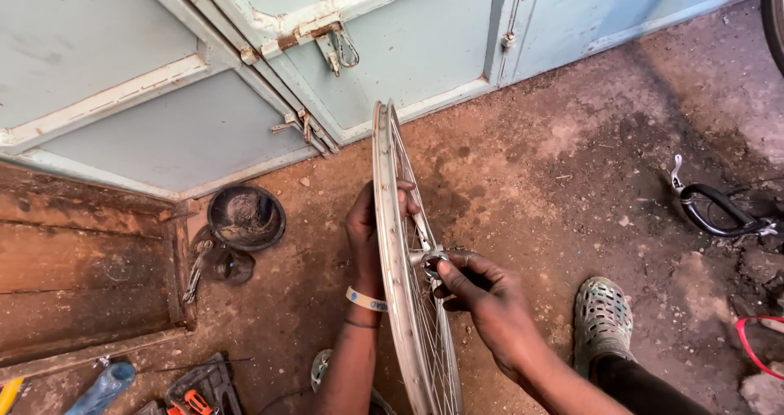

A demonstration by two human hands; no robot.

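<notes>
A bare silver bicycle wheel rim [395,243] with thin spokes stands upright, edge-on to me, over the dirt floor. My left hand [367,227] grips the rim from the far side, fingers curled over its top edge; a pale band sits on that wrist. My right hand [480,288] is at the hub [429,260], its fingertips pinched on the small metal part at the axle end. The far side of the hub is hidden by the rim.
Pale blue metal doors [245,72] with latches stand behind. A round dark bowl [246,216] and a wrench [196,272] lie at left beside a wooden ledge. Tools and a blue bottle [102,389] lie at lower left. My shoe [602,315] and a black bike part [719,211] are at right.
</notes>
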